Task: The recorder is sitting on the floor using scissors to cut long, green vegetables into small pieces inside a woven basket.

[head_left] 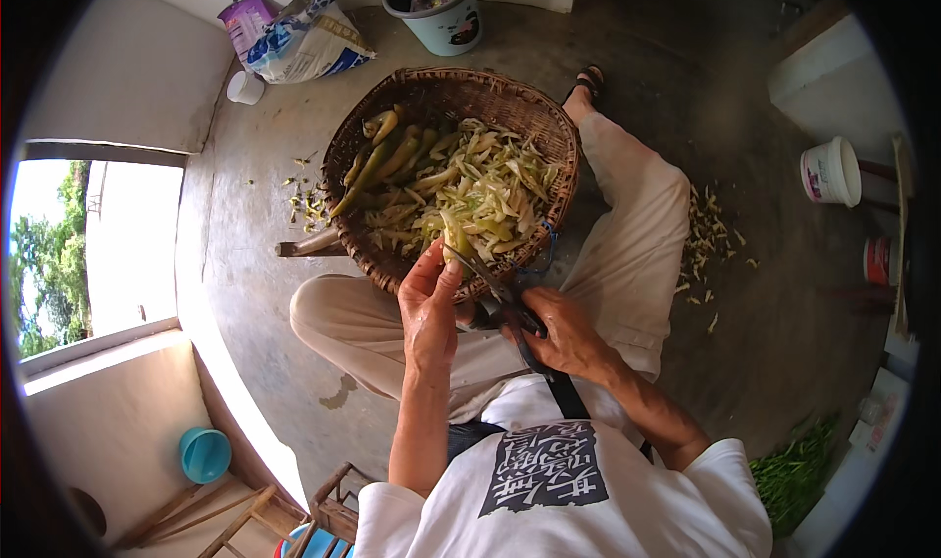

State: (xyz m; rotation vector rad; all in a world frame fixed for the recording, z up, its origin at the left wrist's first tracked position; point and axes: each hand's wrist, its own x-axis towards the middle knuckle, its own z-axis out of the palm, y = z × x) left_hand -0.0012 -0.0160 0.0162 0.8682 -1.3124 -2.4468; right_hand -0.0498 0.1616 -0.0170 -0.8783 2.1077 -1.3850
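A round woven basket (507, 87) stands before me between my legs. Its right part holds a heap of cut pale green pepper pieces (492, 175); whole long green peppers (386, 153) lie at its left. Over the basket's near rim, my left hand (430, 300) pinches a piece of pepper (457, 236) between thumb and fingertips. My right hand (562, 334) grips the black handles of a pair of scissors (500, 289). The blades point up and left and reach the held piece beside my left fingertips. Part of the lower blade is hidden by the pepper.
Pale scraps (706, 242) lie on the concrete floor right of my leg, and stems (309, 201) left of the basket. Beyond stand a light blue bucket (445, 32), a plastic sack (309, 43) and a white cup (245, 87). A white tub (831, 172) is at right, greens (794, 470) at lower right.
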